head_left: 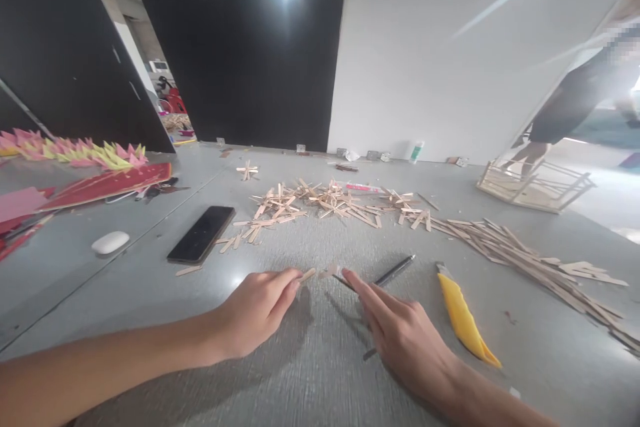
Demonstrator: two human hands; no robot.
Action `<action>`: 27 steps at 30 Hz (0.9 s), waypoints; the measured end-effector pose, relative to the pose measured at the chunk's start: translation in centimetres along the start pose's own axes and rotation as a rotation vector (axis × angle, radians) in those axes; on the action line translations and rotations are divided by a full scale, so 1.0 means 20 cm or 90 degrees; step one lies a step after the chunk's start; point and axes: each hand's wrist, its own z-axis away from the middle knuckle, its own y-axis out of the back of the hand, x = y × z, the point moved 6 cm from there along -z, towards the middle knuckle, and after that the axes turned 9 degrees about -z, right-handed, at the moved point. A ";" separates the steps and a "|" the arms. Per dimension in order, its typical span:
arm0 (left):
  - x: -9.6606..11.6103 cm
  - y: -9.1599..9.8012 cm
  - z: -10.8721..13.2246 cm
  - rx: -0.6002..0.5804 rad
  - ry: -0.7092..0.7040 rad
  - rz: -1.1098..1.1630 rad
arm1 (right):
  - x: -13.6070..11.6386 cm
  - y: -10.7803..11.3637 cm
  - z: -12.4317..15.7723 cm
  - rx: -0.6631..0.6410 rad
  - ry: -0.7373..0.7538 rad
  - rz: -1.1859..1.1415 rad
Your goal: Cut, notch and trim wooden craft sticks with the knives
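Note:
My left hand (260,310) is closed, with thumb and forefinger pinching a short pale wooden stick (307,274). Just right of the stick's tip is a small translucent, whitish scrap (329,271). My right hand (400,327) is closed round a thin dark tool (345,282), whose tip points at the scrap; the fingers hide most of it, so its kind is unclear. A black pen (395,270) lies just beyond the right knuckles. To the right of that hand rests a yellow-handled utility knife (463,317), blade end pointing away from me.
Loose wooden sticks (325,200) form a heap across the table (280,387), with longer strips (525,260) at right. A phone (203,234), white case (111,242), red board (110,186), glue stick (416,152) and stick frame (535,187) stand around. A person (575,100) is at far right.

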 end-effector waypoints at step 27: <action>0.00 -0.05 -0.02 0.031 -0.088 -0.034 | -0.02 0.02 0.03 0.049 0.019 -0.036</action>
